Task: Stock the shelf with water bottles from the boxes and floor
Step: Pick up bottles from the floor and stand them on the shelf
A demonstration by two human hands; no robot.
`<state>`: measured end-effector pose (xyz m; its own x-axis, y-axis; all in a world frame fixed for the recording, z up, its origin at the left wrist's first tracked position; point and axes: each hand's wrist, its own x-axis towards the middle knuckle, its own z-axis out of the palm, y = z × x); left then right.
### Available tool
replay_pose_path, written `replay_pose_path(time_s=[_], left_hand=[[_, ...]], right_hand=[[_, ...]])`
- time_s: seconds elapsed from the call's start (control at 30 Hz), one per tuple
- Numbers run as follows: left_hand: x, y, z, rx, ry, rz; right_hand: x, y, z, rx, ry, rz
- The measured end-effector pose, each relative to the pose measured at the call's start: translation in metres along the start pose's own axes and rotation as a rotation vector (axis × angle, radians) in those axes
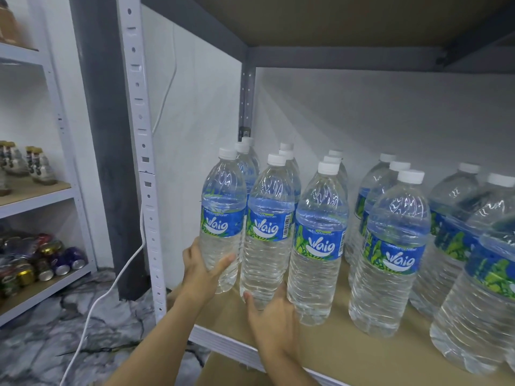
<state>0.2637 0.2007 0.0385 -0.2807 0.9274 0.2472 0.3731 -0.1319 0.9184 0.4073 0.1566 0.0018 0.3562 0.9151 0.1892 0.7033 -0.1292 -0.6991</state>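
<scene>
White-walled storeroom: a brown fibreboard shelf board [348, 355] with a white metal front edge fills the view from centre to 4 o'clock, and the underside of another brown board roofs it at 1 o'clock.

At the centre, the left hand [204, 270] grips the lower body of the leftmost front bottle [223, 207]. This is a clear plastic water bottle with a white cap and a blue-and-green "Waig" label. The thumb lies across its front and the fingers wrap behind. I cannot tell whether its base rests on the board.

Just to its 3 o'clock, the right hand [271, 319] clasps the base of the second front bottle [269, 232], which is of the same kind. The thumb is on its 9 o'clock side and the fingers curl round its 3 o'clock side. Both bottles are near upright and just beside each other, at the board's front corner.

Further toward 3 o'clock, more matching water bottles [390, 246] stand on the board in rows running from front to back, right up to the picture's edge.

At 10 o'clock of the hands rises a white perforated metal upright [139, 129], with a dark grey pillar [107, 135] beyond it. A white cable [111, 285] hangs beside the upright and trails down to the grey marbled floor [83, 338] at 7 o'clock.

At 9 o'clock a neighbouring white rack [64, 151] holds coloured drink cans [41, 263] lying on their sides on its lower shelf. Small gold-capped bottles [36, 165] stand on the shelf above.
</scene>
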Motion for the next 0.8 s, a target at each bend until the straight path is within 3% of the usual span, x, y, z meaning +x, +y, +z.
replay_pose_path(time_s=[0.6, 0.8], left_hand=[[-0.006, -0.003, 0.003, 0.086, 0.026, -0.052], [0.0, -0.002, -0.003, 0.105, -0.061, -0.049]], right_hand=[[-0.002, -0.002, -0.009, 0.021, 0.0, 0.009], [-0.003, -0.002, -0.01, 0.046, -0.009, -0.002]])
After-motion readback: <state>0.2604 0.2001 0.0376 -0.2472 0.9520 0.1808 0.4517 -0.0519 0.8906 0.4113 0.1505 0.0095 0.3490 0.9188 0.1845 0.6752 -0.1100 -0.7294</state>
